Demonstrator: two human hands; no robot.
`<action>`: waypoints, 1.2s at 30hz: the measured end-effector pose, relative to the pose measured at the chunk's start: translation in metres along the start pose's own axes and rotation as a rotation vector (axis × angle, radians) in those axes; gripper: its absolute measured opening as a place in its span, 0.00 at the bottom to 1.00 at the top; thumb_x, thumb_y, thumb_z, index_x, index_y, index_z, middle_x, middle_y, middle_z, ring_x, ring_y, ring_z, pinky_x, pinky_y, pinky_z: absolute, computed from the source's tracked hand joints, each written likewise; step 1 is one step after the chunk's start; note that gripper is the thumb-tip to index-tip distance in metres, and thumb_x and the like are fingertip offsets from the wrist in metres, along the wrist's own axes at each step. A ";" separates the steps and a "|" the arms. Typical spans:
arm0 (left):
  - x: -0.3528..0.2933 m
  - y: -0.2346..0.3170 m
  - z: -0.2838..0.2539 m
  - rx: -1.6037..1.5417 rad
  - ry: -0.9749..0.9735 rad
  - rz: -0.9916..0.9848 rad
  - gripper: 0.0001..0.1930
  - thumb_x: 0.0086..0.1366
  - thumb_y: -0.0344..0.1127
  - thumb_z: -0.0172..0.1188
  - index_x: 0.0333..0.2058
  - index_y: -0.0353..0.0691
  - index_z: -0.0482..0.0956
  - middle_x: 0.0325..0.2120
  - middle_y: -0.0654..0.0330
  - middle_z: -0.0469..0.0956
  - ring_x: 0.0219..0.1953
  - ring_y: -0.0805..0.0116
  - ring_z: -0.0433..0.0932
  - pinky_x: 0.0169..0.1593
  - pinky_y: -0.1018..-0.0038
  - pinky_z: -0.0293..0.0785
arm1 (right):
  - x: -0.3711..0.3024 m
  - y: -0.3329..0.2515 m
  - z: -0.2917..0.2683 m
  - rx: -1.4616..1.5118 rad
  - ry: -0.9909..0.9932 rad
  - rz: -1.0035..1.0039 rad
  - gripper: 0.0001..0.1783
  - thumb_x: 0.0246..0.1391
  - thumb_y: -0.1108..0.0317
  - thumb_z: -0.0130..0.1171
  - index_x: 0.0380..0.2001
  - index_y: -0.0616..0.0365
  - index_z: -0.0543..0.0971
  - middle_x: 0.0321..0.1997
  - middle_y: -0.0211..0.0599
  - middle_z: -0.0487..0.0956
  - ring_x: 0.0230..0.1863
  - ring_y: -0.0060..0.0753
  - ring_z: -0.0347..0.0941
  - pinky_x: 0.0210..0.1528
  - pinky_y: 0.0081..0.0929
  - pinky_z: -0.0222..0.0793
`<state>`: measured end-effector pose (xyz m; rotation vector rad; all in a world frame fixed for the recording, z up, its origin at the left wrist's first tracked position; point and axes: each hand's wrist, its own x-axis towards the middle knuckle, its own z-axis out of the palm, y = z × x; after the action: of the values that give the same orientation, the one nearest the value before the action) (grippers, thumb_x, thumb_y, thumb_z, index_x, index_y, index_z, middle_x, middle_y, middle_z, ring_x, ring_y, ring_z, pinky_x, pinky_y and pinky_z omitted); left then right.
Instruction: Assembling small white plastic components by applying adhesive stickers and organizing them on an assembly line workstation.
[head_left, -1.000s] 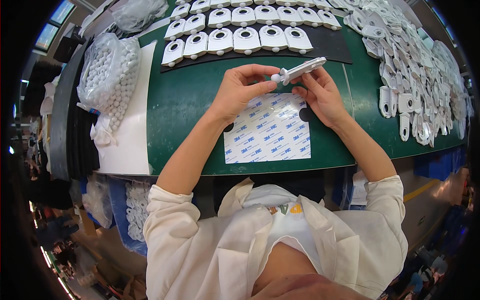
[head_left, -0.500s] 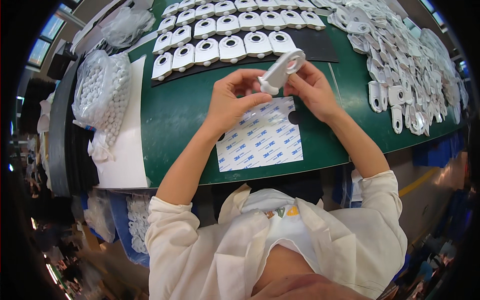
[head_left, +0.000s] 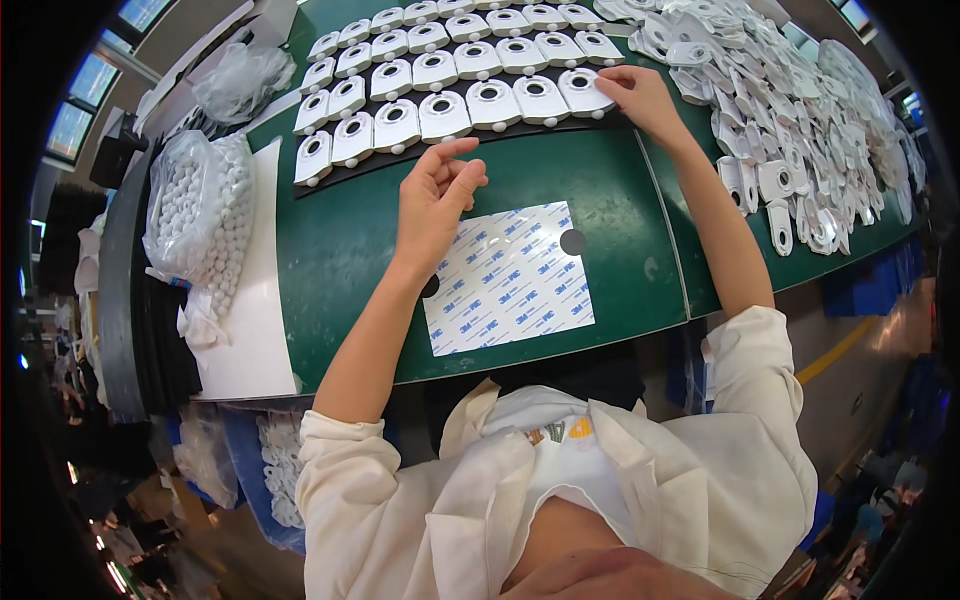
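Note:
At the right end of the nearest row lies a white plastic part (head_left: 583, 97) with a dark-ringed round hole and a small white ball at its lower edge. My right hand (head_left: 645, 103) pinches this part's right edge between thumb and fingertips. My left hand (head_left: 433, 205) holds nothing; its fingers are half bent and apart, over the top left corner of a white sheet (head_left: 512, 282) with blue print. More of the same white parts (head_left: 443, 116) stand in several rows on a black mat (head_left: 385, 160).
A clear bag of white balls (head_left: 205, 190) rests on white board (head_left: 262, 330) at the left. A large heap of loose white plastic parts (head_left: 790, 130) covers the right side of the green table (head_left: 340, 280). Below the table's left edge hangs a blue bin (head_left: 245, 460) with white pieces.
The white part, held up between both hands before, now lies at the right end of the nearest row. My right hand moved away and to the right with it; my left hand let go.

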<state>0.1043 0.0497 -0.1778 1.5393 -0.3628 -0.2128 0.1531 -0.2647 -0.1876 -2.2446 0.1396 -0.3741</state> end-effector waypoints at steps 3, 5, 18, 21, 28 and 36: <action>0.002 -0.007 -0.003 0.041 0.042 0.042 0.15 0.61 0.34 0.57 0.46 0.36 0.72 0.29 0.64 0.76 0.28 0.81 0.71 0.31 0.83 0.66 | -0.006 -0.006 0.000 -0.153 0.029 -0.028 0.19 0.50 0.59 0.59 0.40 0.63 0.79 0.32 0.37 0.80 0.31 0.23 0.73 0.36 0.20 0.68; 0.008 -0.006 -0.008 0.134 0.137 0.175 0.15 0.61 0.34 0.57 0.45 0.35 0.72 0.31 0.63 0.75 0.29 0.80 0.71 0.32 0.83 0.67 | -0.013 -0.009 -0.009 -0.153 0.010 -0.119 0.18 0.50 0.59 0.59 0.39 0.61 0.79 0.33 0.37 0.80 0.32 0.26 0.75 0.38 0.23 0.69; 0.018 0.057 -0.325 1.587 0.987 0.330 0.17 0.61 0.46 0.53 0.41 0.40 0.77 0.39 0.52 0.76 0.43 0.53 0.74 0.47 0.64 0.67 | -0.131 -0.009 -0.140 -0.865 0.202 0.224 0.17 0.44 0.55 0.64 0.31 0.56 0.79 0.25 0.37 0.79 0.27 0.34 0.75 0.29 0.29 0.67; 0.022 0.036 -0.350 1.407 0.579 0.030 0.20 0.63 0.50 0.47 0.40 0.37 0.75 0.35 0.50 0.77 0.40 0.51 0.74 0.45 0.62 0.67 | -0.148 0.016 -0.139 -0.843 0.192 0.219 0.18 0.44 0.53 0.63 0.31 0.56 0.79 0.24 0.37 0.78 0.27 0.35 0.75 0.29 0.30 0.67; 0.025 0.054 -0.325 1.662 0.419 0.047 0.18 0.65 0.49 0.44 0.37 0.40 0.74 0.33 0.50 0.77 0.38 0.46 0.74 0.43 0.60 0.68 | -0.142 0.009 -0.138 -0.656 0.521 0.073 0.16 0.52 0.56 0.55 0.32 0.60 0.78 0.33 0.40 0.79 0.32 0.35 0.76 0.32 0.27 0.70; 0.034 0.087 -0.307 1.585 1.080 0.085 0.20 0.65 0.54 0.43 0.37 0.45 0.75 0.34 0.56 0.78 0.40 0.48 0.75 0.42 0.58 0.69 | -0.112 -0.040 -0.098 0.975 0.030 0.133 0.20 0.59 0.58 0.47 0.49 0.61 0.67 0.43 0.45 0.76 0.29 0.23 0.74 0.22 0.13 0.66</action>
<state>0.2380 0.3265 -0.0857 2.8258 0.4331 1.2430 0.0150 -0.2855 -0.1226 -1.2615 0.0908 -0.3086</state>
